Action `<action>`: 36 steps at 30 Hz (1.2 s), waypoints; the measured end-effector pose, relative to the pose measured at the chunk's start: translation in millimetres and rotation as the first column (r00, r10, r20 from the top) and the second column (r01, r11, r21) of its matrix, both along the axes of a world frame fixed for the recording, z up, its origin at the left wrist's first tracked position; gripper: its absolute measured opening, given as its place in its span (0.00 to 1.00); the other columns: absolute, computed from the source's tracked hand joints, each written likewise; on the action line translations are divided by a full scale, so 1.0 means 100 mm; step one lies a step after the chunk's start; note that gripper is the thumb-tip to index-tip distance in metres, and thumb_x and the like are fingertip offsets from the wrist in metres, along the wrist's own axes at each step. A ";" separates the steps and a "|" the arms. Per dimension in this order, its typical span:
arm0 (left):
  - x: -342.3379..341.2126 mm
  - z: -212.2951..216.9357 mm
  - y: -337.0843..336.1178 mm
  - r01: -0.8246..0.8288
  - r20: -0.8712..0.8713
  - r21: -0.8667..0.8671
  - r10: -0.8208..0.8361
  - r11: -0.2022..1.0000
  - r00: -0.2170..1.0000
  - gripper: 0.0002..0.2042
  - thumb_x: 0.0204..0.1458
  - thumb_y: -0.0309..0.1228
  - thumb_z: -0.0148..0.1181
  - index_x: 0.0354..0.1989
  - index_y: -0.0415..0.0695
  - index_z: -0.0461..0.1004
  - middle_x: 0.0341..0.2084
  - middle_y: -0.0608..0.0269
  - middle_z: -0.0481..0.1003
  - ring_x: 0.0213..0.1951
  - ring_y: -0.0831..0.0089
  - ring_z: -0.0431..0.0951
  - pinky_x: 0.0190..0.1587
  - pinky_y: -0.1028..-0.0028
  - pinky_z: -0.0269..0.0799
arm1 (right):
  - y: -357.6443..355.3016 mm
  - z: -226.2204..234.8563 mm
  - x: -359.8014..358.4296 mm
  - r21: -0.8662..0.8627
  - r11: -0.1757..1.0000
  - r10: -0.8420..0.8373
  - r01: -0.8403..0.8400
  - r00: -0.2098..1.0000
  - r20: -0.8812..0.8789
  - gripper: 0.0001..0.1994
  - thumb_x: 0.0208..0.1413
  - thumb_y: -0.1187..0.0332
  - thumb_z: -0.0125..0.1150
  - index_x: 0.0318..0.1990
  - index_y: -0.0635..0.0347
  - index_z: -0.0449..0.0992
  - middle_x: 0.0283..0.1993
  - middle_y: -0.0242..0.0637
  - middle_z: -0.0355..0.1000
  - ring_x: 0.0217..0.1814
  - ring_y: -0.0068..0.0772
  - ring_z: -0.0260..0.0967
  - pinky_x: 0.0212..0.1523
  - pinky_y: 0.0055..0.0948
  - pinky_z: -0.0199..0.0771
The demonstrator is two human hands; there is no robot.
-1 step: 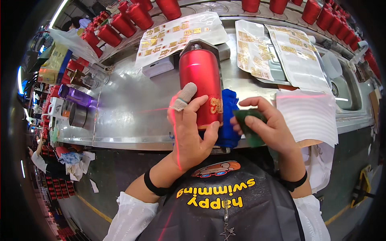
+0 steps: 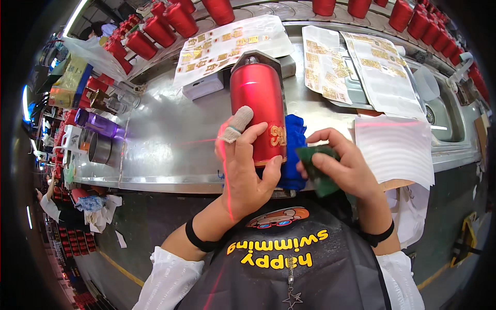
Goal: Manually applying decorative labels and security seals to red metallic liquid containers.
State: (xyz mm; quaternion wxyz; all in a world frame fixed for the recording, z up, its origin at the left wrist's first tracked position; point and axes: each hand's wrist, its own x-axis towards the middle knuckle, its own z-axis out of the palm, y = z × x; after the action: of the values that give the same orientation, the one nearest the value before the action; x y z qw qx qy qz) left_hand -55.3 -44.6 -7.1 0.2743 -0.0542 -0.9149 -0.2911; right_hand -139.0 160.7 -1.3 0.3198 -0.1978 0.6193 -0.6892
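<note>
A glossy red metal bottle (image 2: 256, 93) lies on a cradle on the steel bench, its dark neck pointing away from me. My left hand (image 2: 245, 160) grips the bottle's near end, fingers over its upper side and thumb at the base. One of those fingers wears a knitted cloth finger cover (image 2: 237, 124). Next to the fingers, gold decoration (image 2: 277, 135) shows on the bottle's side. To the right of the bottle, apart from it, my right hand (image 2: 343, 163) pinches a flat, dark green scraper (image 2: 320, 170). Between them lies a blue cloth (image 2: 294, 150).
Sheets of gold stickers (image 2: 235, 44) lie behind the bottle, with more sticker sheets (image 2: 377, 67) at the right. A stack of white paper (image 2: 395, 150) overhangs the bench edge. Red bottles (image 2: 178, 19) line the back. A purple bottle (image 2: 98, 123) and metal pot (image 2: 101, 148) stand left.
My right hand has shifted slightly, and the green scraper in it has turned and dropped a little. The left hand and the red bottle stay where they were.
</note>
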 end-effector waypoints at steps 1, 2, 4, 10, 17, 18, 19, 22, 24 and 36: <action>0.00 -0.01 0.00 0.000 0.000 0.000 0.000 1.000 1.000 0.27 0.46 0.30 0.63 0.57 0.41 0.64 0.62 0.43 0.57 0.62 0.45 0.54 0.63 0.52 0.46 | 0.03 -0.01 0.01 0.043 0.993 0.103 -0.109 0.988 0.118 0.09 0.60 0.72 0.55 0.45 0.63 0.68 0.44 0.36 0.74 0.46 0.20 0.71 0.44 0.22 0.72; 0.00 -0.01 -0.01 -0.004 -0.005 0.007 0.004 1.000 1.000 0.27 0.47 0.30 0.62 0.57 0.41 0.64 0.62 0.42 0.58 0.62 0.45 0.54 0.63 0.53 0.46 | 0.02 -0.10 0.03 0.070 0.993 0.098 -0.094 0.993 -0.062 0.08 0.58 0.70 0.57 0.43 0.61 0.67 0.39 0.31 0.71 0.40 0.15 0.67 0.40 0.19 0.69; -0.01 -0.02 -0.02 0.000 -0.008 0.017 0.000 1.000 1.000 0.27 0.47 0.30 0.62 0.57 0.40 0.64 0.61 0.42 0.59 0.62 0.45 0.55 0.63 0.53 0.46 | 0.01 -0.14 0.05 0.074 0.992 0.106 -0.101 0.992 -0.068 0.09 0.58 0.69 0.57 0.43 0.61 0.67 0.37 0.28 0.69 0.38 0.14 0.65 0.38 0.18 0.67; 0.03 0.00 -0.05 0.014 0.008 -0.031 -0.014 0.999 1.000 0.26 0.51 0.32 0.57 0.59 0.40 0.63 0.63 0.44 0.60 0.64 0.52 0.57 0.67 0.57 0.38 | -0.08 -0.17 0.05 0.100 0.989 0.118 -0.107 0.987 -0.112 0.09 0.56 0.68 0.58 0.39 0.64 0.69 0.33 0.31 0.70 0.35 0.19 0.65 0.37 0.23 0.68; 0.02 0.00 -0.02 -0.006 0.005 -0.032 0.006 0.999 1.000 0.26 0.51 0.33 0.57 0.59 0.40 0.64 0.62 0.44 0.60 0.65 0.53 0.56 0.67 0.58 0.38 | -0.08 -0.20 0.04 0.023 0.995 0.096 -0.096 0.994 -0.045 0.08 0.57 0.68 0.58 0.40 0.62 0.70 0.33 0.28 0.69 0.36 0.16 0.63 0.36 0.20 0.66; 0.02 0.00 -0.02 -0.010 0.008 -0.041 0.011 0.999 1.000 0.25 0.51 0.33 0.57 0.59 0.40 0.64 0.62 0.44 0.60 0.64 0.53 0.56 0.67 0.58 0.38 | -0.08 -0.21 0.04 0.021 0.996 0.087 -0.087 0.995 -0.045 0.08 0.57 0.68 0.58 0.40 0.62 0.70 0.33 0.27 0.69 0.36 0.15 0.63 0.36 0.20 0.66; 0.02 0.00 -0.02 -0.011 0.009 -0.041 0.011 0.999 1.000 0.25 0.51 0.33 0.57 0.59 0.40 0.64 0.62 0.44 0.60 0.64 0.53 0.56 0.67 0.58 0.38 | -0.09 -0.20 0.04 0.020 0.996 0.088 -0.087 0.995 -0.045 0.08 0.57 0.68 0.58 0.40 0.62 0.70 0.33 0.27 0.69 0.36 0.15 0.63 0.36 0.20 0.66; 0.02 -0.01 -0.03 -0.005 0.000 -0.025 0.005 1.000 1.000 0.25 0.51 0.34 0.57 0.59 0.40 0.64 0.63 0.44 0.59 0.64 0.53 0.57 0.66 0.58 0.39 | -0.09 -0.18 0.03 -0.002 0.995 0.097 -0.098 0.994 -0.054 0.08 0.57 0.68 0.58 0.40 0.62 0.70 0.34 0.27 0.68 0.36 0.15 0.63 0.37 0.20 0.66; 0.01 -0.01 -0.03 0.001 -0.007 -0.027 -0.001 1.000 1.000 0.25 0.51 0.34 0.58 0.59 0.40 0.64 0.63 0.44 0.59 0.63 0.54 0.58 0.66 0.59 0.40 | -0.08 -0.18 0.03 -0.041 0.996 0.084 -0.084 0.996 0.005 0.08 0.58 0.68 0.58 0.40 0.62 0.70 0.33 0.27 0.68 0.36 0.15 0.62 0.36 0.19 0.66; -0.01 0.01 0.02 -0.020 -0.007 -0.047 0.020 0.999 1.000 0.26 0.50 0.32 0.60 0.58 0.38 0.64 0.60 0.42 0.60 0.62 0.47 0.56 0.63 0.55 0.46 | -0.10 -0.19 0.02 -0.007 0.994 0.104 -0.105 0.994 -0.042 0.09 0.57 0.67 0.58 0.40 0.62 0.70 0.33 0.28 0.68 0.36 0.16 0.62 0.37 0.20 0.66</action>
State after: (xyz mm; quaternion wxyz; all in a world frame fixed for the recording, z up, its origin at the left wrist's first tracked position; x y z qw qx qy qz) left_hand -55.8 -42.8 -5.7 0.2790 -0.0526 -0.9210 -0.2666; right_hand -137.0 151.1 -20.6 0.3414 -0.2458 0.6115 -0.6702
